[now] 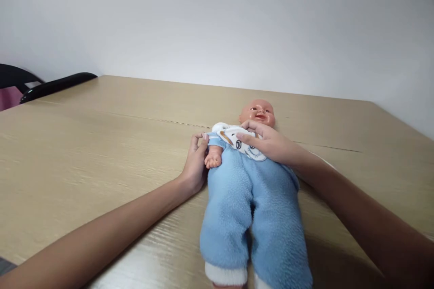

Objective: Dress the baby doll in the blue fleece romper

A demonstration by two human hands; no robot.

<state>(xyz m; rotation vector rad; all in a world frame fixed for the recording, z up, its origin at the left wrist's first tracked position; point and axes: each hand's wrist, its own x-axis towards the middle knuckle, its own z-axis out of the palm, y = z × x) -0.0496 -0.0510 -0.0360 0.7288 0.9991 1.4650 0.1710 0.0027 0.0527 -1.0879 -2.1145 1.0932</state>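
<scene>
A baby doll (257,115) lies on its back, head away from me, dressed in a fuzzy blue outfit (230,198) with white cuffs. An animal face patch (233,137) in white decorates the chest. At the doll's short sleeve, my left hand (197,158) pinches the blue cloth between thumb and fingers, just beside the doll's small hand (213,157). My right hand (271,142) reaches across the chest and grips the white cloth near the neck, thumb below and fingers above. The doll's other arm is hidden under my right hand and wrist.
The doll rests on a light wood table (101,158) with a seam running across it. A plain white wall (217,22) stands behind. Black chair parts (57,86) and something pink (10,98) show at the left edge.
</scene>
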